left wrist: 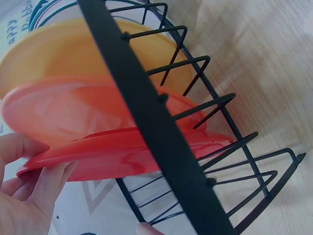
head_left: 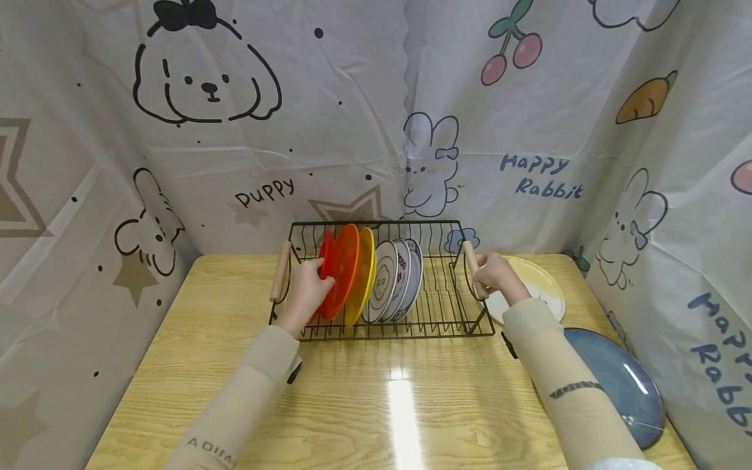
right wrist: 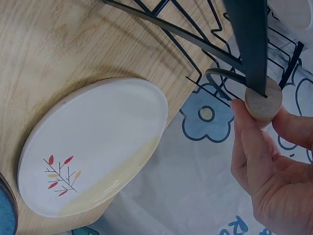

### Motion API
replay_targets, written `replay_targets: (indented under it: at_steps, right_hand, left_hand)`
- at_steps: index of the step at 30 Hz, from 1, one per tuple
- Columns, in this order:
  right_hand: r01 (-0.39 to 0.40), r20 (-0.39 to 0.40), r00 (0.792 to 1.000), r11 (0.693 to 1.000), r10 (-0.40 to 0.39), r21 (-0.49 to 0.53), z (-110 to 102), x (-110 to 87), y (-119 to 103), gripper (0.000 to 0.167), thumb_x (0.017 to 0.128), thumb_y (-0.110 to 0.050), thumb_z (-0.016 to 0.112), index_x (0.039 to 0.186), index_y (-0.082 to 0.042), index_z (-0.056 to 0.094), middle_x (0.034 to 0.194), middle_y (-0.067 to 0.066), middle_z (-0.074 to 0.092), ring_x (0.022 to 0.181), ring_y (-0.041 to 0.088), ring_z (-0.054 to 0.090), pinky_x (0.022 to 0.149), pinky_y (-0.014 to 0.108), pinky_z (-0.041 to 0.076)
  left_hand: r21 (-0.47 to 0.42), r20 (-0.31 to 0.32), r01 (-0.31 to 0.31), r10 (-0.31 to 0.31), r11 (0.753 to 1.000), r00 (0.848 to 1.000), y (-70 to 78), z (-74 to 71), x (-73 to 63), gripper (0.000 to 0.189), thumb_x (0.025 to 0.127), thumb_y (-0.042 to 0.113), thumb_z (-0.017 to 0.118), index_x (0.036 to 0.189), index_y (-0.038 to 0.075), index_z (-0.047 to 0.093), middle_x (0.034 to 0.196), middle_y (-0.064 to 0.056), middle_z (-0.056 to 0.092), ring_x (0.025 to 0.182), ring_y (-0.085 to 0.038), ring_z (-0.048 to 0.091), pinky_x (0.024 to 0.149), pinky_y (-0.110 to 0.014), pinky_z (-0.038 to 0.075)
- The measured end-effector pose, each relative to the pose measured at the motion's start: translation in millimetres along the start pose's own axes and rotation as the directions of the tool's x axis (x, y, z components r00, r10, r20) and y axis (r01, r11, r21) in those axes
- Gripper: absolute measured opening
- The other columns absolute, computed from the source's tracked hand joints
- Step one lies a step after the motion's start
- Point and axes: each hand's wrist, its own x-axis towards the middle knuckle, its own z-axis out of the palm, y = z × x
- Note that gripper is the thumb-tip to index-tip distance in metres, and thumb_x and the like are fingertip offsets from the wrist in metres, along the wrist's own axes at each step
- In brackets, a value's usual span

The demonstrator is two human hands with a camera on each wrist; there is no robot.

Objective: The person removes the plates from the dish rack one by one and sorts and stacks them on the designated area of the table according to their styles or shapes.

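Observation:
A black wire dish rack [head_left: 437,324] with wooden handles stands at the back of the table. My left hand [head_left: 307,287] pinches the rim of a red plate [left wrist: 112,159] standing at the rack's left end. Beside that plate stand an orange plate [head_left: 348,274] and a yellow plate [head_left: 365,287]. Several white patterned plates [head_left: 382,281] stand upright farther right. With fingers and thumb, my right hand [head_left: 498,273] grips the right wooden handle [right wrist: 264,102]; its round end shows in the right wrist view.
Right of the rack lies a white and yellow plate [right wrist: 98,137] with a leaf sprig. A large blue plate [head_left: 623,385] lies nearer the table's right edge, partly behind the right sleeve. Printed cloth [head_left: 352,98] hangs around the back and sides of the wooden table [head_left: 335,398].

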Motion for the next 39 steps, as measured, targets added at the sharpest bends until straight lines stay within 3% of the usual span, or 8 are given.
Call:
replay_targets:
  at_steps: [7,16,20,26,34,39]
  right_hand:
    - [0.006,-0.002,1.000,1.000,-0.006,-0.004,0,-2.0,0,0.043,0.086,-0.002,0.049,0.124,0.012,0.036,0.112,0.032,0.046,0.089,0.037,0.060,0.063,0.034,0.055]
    - [0.009,0.008,1.000,1.000,-0.009,0.001,-1,-2.1,-1,0.043,0.086,-0.002,0.049,0.124,0.012,0.036,0.113,0.033,0.046,0.091,0.037,0.059,0.064,0.035,0.055]
    - [0.012,0.012,1.000,1.000,-0.012,0.000,-1,-1.9,0,0.044,0.086,-0.002,0.049,0.125,0.012,0.035,0.113,0.033,0.046,0.091,0.038,0.059,0.064,0.035,0.055]
    - [0.008,0.007,1.000,1.000,-0.008,-0.003,-1,-1.8,1,0.044,0.085,-0.002,0.049,0.124,0.012,0.036,0.112,0.032,0.046,0.090,0.037,0.060,0.063,0.034,0.055]
    - [0.004,0.010,1.000,1.000,-0.004,0.002,-1,-1.4,0,0.046,0.084,-0.002,0.050,0.125,0.013,0.035,0.112,0.032,0.046,0.089,0.036,0.059,0.064,0.035,0.054]
    - [0.004,0.005,1.000,1.000,-0.004,0.003,-1,-1.7,-1,0.046,0.083,-0.001,0.050,0.125,0.012,0.036,0.113,0.032,0.046,0.089,0.035,0.059,0.064,0.034,0.054]
  left_hand:
    - [-0.001,-0.005,0.008,-0.008,1.000,1.000,-2.9,-6.1,2.0,0.021,0.079,-0.004,0.059,0.098,-0.006,0.065,0.087,-0.021,0.067,0.061,-0.023,0.061,0.054,-0.032,0.052]
    - [0.025,-0.035,0.031,-0.030,0.999,0.999,4.4,-13.5,5.7,0.026,0.079,-0.001,0.062,0.105,-0.005,0.065,0.089,-0.021,0.068,0.056,-0.022,0.060,0.051,-0.029,0.050]
    - [0.035,-0.036,0.036,-0.035,0.999,0.999,7.8,-18.8,8.3,0.028,0.081,0.002,0.062,0.108,-0.005,0.064,0.092,-0.021,0.067,0.062,-0.023,0.063,0.056,-0.032,0.053]
    - [-0.012,-0.053,0.030,-0.030,0.999,0.998,13.7,-30.4,12.1,0.030,0.081,0.001,0.060,0.110,-0.005,0.063,0.096,-0.022,0.066,0.084,-0.034,0.064,0.070,-0.042,0.054]
    - [-0.129,-0.060,0.023,-0.030,0.991,0.998,27.3,-54.6,19.0,0.036,0.081,-0.002,0.056,0.117,-0.008,0.059,0.100,-0.026,0.064,0.080,-0.035,0.064,0.067,-0.044,0.054]
    - [-0.088,-0.103,-0.025,0.016,0.996,0.995,33.5,-70.1,22.3,0.037,0.081,-0.001,0.055,0.118,-0.006,0.059,0.103,-0.026,0.063,0.083,-0.036,0.063,0.069,-0.045,0.053]
